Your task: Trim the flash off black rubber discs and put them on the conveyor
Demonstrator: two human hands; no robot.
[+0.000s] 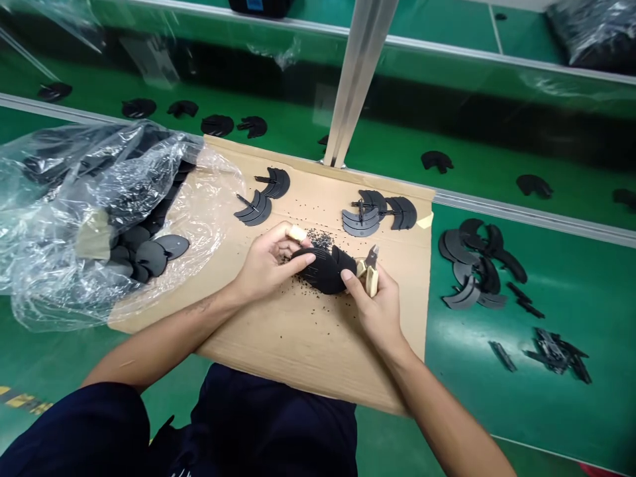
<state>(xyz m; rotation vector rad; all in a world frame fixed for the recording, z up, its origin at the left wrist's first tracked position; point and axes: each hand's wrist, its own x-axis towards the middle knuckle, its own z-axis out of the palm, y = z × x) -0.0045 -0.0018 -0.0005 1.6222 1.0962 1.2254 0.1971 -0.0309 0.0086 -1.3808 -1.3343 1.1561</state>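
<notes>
My left hand (268,262) grips a curved, ribbed black plastic part (320,270) over a cardboard sheet (308,344), with a beige wrap on its thumb tip. My right hand (377,308) is closed around beige-handled side cutters (370,271), and its forefinger rests against the part's right end. Tiny black plastic bits (318,240) lie scattered on the cardboard around both hands. Two groups of stacked black crescent parts (370,213) lie on the cardboard ahead of my hands. The cutter jaws point up and away from me, just right of the part.
A clear plastic bag (99,212) of black parts spills at the left. Loose black pieces (477,265) lie on the green bench at the right. An aluminium rail (521,212) and an upright post (358,73) stand ahead, with more black pieces beyond the rail.
</notes>
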